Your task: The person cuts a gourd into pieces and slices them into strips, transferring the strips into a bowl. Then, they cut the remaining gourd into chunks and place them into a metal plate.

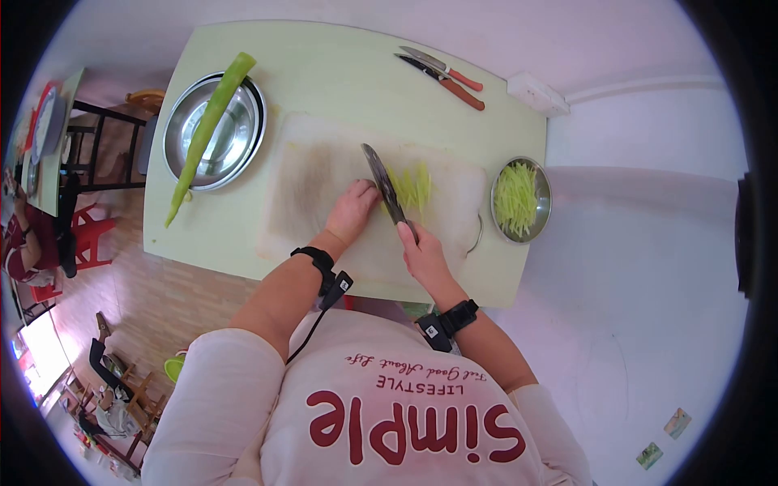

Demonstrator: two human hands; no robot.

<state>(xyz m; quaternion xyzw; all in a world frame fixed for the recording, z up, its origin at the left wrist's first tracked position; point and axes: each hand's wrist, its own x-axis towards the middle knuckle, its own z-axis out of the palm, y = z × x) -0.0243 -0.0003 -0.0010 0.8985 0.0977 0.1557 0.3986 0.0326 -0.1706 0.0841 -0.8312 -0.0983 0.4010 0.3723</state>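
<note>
My right hand (425, 253) grips the handle of a kitchen knife (381, 180), its dark blade pointing away from me over the cutting board (308, 235). Close to the blade's left side, my left hand (353, 209) has curled fingers pressed down on pale green celtuce slices, mostly hidden beneath them. Cut celtuce strips (417, 186) lie on the board to the right of the blade. A long celtuce stem (209, 125) rests across the metal bowls at the left.
Nested steel bowls (177, 154) stand at the table's left. A small metal bowl (545, 223) holds celtuce shreds (516, 198) at the right edge. Two knives (446, 74) lie at the back near a white power strip (537, 93). Another person (32, 243) is at the far left.
</note>
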